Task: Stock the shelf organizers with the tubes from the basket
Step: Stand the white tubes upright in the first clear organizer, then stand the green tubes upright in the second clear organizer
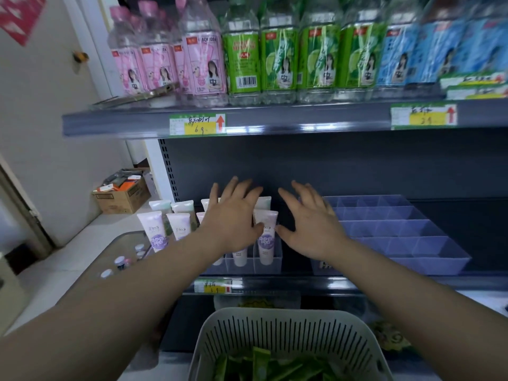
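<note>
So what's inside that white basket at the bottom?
Green tubes lie piled in the basket. Its wall and the picture's edge hide how many and what lies beneath.

White tubes with purple print; translucent lavender organizer; pale grey slotted basket holding green tubes; pink, green, blue bottle labels.

The dark grey middle shelf carries two organizers side by side. The clear organizer at the left holds white and lilac tubes standing cap down in rows from near to far. The purple organizer at the right, just beside it, is divided into rows of compartments. The upper shelf carries upright bottles: pink bottles at the left, green bottles in the middle, blue bottles at the right
</note>
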Tool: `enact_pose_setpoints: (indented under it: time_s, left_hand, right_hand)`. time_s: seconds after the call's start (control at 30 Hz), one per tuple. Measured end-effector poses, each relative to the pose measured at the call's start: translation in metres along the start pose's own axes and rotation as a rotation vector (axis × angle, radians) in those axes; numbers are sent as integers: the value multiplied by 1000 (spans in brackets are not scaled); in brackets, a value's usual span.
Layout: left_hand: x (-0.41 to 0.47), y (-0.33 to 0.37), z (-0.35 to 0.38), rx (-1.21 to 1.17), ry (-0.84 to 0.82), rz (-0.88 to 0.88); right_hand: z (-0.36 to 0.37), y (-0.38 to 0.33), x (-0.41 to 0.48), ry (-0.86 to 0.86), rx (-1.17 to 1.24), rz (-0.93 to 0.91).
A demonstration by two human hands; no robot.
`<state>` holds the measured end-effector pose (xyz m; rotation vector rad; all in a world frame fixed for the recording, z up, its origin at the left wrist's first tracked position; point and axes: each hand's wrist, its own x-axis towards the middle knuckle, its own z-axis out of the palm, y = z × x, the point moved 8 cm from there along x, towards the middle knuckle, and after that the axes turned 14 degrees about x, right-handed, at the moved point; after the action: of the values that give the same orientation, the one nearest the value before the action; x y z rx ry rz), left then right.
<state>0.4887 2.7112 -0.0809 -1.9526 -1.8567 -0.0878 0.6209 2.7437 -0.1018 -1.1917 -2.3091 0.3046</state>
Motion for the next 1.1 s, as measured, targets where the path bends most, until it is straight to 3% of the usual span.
enact_pose_setpoints:
  time_s: [0.57, 0.93, 1.1]
  left_hand:
    - [-119, 62, 37, 13, -32, -28]
    - [-169, 87, 101, -86, -211, 7]
    - [-177, 102, 148, -124, -358, 62]
  right_hand:
    - [39, 12, -121, -130, -93, 43]
    - [93, 30, -174, -338, -64, 82]
    - [141, 55, -191, -530, 20, 120]
